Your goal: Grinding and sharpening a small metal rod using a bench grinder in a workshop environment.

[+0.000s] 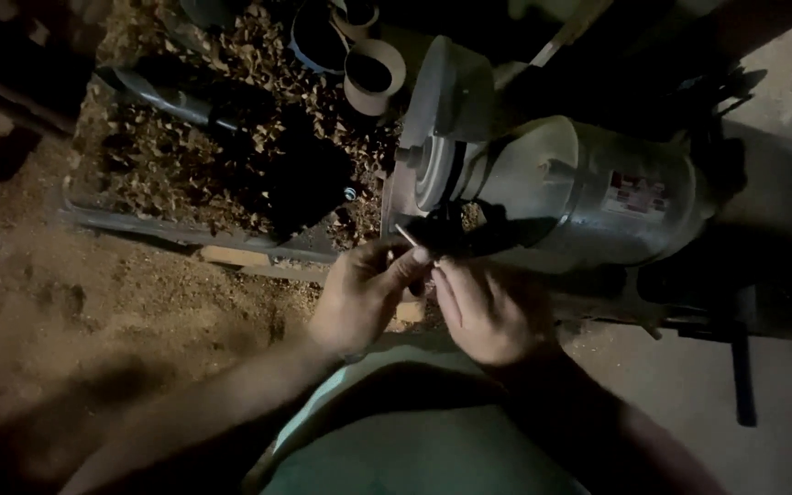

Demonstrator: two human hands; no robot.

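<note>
My left hand [359,291] pinches a thin pale stick [406,236] between thumb and fingers and holds it up toward the sanding disc [407,188] of a grey motor machine [566,188]. My right hand [486,307] is beside it, fingers curled, touching the same small piece near its lower end. Both hands are just below the disc, above my lap in light green cloth [414,440]. The light is dim and the stick's lower part is hidden by my fingers.
A low tray [103,218] heaped with wood chips [194,137] lies to the left of the machine. Cardboard tape rolls [373,78] and a dark tube [171,96] rest among the chips. Sawdust covers the floor [93,302] on the left.
</note>
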